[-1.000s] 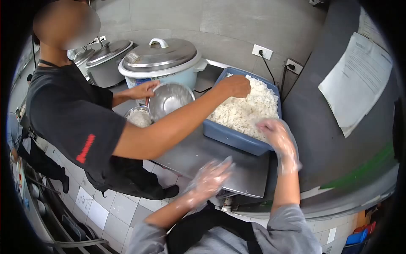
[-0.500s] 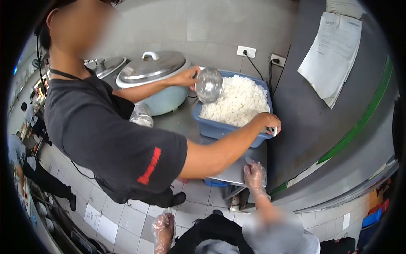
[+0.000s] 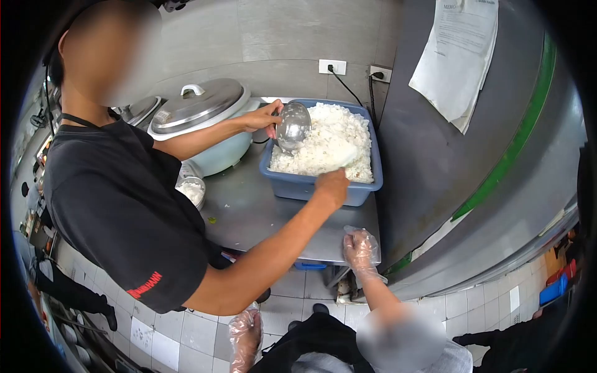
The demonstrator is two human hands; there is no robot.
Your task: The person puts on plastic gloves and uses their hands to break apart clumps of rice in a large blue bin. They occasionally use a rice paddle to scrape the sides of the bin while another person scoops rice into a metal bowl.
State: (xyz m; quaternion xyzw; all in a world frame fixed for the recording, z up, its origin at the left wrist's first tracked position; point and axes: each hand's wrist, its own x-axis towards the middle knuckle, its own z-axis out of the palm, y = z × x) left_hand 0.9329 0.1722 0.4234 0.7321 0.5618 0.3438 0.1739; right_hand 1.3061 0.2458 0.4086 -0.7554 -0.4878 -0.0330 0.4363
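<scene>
My right hand (image 3: 360, 248), in a clear plastic glove, is at the front right corner of the steel table (image 3: 242, 205), its fingers curled; whether it holds anything is unclear. Low in the view, my left hand (image 3: 246, 331), also gloved, hangs over the floor with fingers bent. A blue tub (image 3: 323, 186) heaped with white rice (image 3: 339, 133) stands on the table. A co-worker's one hand tilts a metal bowl (image 3: 293, 126) over the rice, while the other holds a white paddle (image 3: 343, 156) in it.
A lidded rice cooker (image 3: 202, 112) and a clear container with rice (image 3: 191, 190) stand left of the tub. The co-worker (image 3: 118, 205) stands at my left. A grey metal panel (image 3: 423, 149) with papers (image 3: 457, 59) rises on the right.
The view has shifted. The co-worker's paddle hand has moved left from the tub's right corner, and the paddle now lies against the rice. My hands have changed little.
</scene>
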